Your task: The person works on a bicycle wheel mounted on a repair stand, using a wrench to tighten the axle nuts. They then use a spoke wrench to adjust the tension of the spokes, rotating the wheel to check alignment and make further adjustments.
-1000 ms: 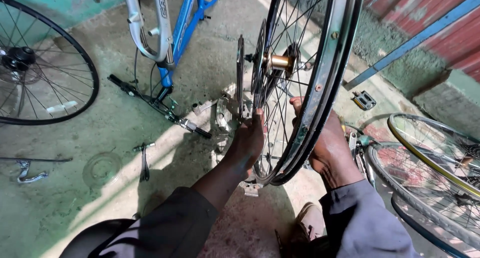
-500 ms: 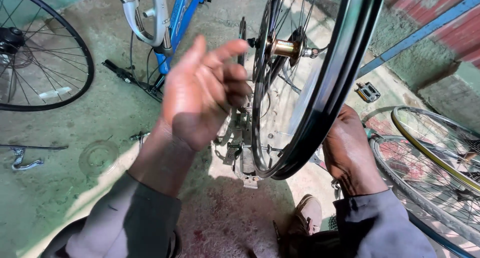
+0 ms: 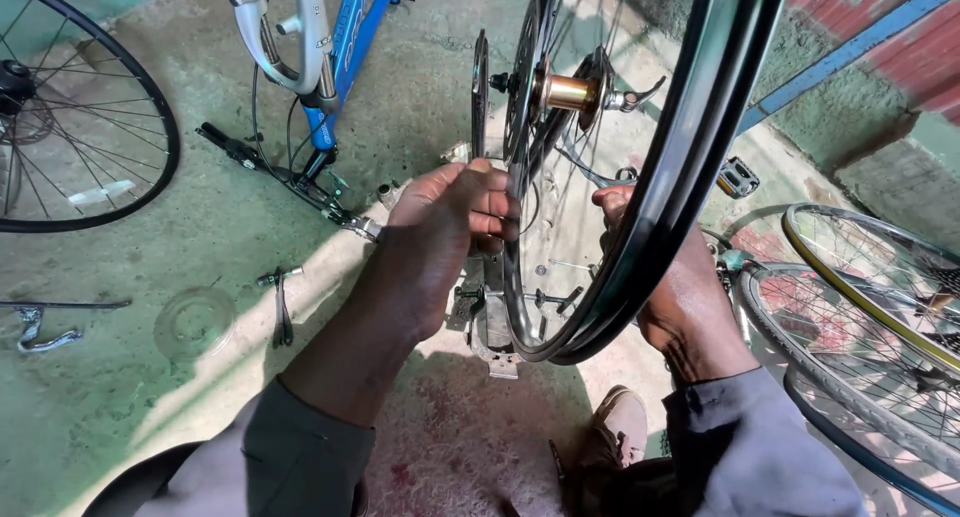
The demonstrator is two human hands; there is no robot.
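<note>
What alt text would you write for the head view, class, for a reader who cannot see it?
A person's left hand grips the spokes of an upright black-rimmed bicycle wheel, with the right hand behind the rim. On the concrete floor lie a blue bicycle frame, other wheels and small tools.

Left hand [image 3: 445,227] raised left of the wheel rim [image 3: 650,247], fingers curled in a pinching grip, right hand [image 3: 680,287] behind that rim, both forearms grey-sleeved, outstretched
</note>
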